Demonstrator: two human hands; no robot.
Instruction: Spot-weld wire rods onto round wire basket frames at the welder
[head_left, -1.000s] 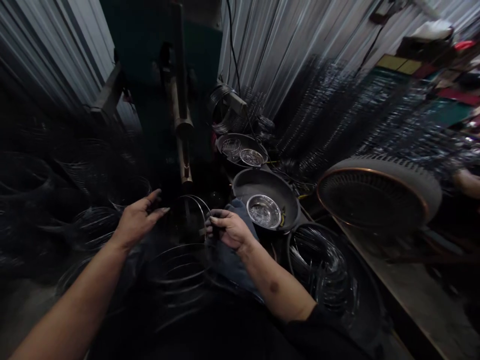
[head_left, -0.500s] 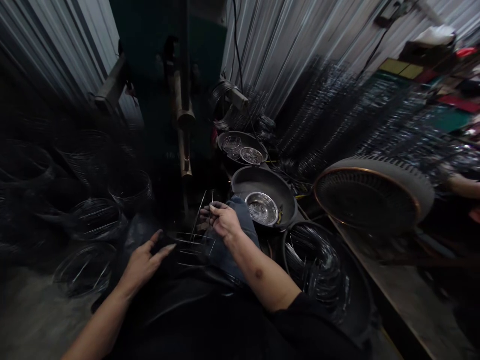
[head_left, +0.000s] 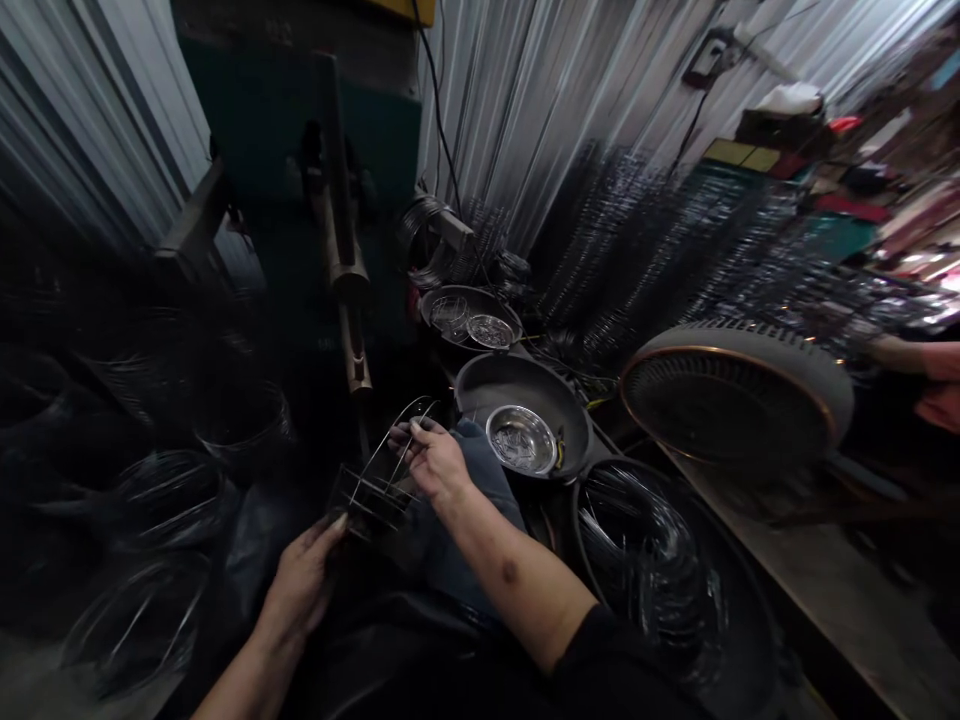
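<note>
A small wire rack (head_left: 384,487) of thin metal rods is held in front of my lap. With thumb and fingers closed, my right hand (head_left: 435,460) grips its raised upper rod. My left hand (head_left: 304,570) pinches the rack's lower left corner; its fingertips are partly lost in the dark. Just beyond the rack stands a dark machine with a brass-coloured rod (head_left: 358,375) pointing downward. A blue-grey cloth (head_left: 480,470) lies under my right wrist.
To the right, a black basin (head_left: 469,385) holds a shiny metal bowl (head_left: 521,440) of small pieces. Nearer is a tub of bent wire rings (head_left: 637,520). A round fan (head_left: 735,395) stands at right. Wire hoops (head_left: 142,620) lie at left. Another person's arm (head_left: 900,352) shows far right.
My left hand has closed from spread fingers onto the rack's corner. The rack has tilted, its upper rods now leaning right. The whole view has shifted slightly.
</note>
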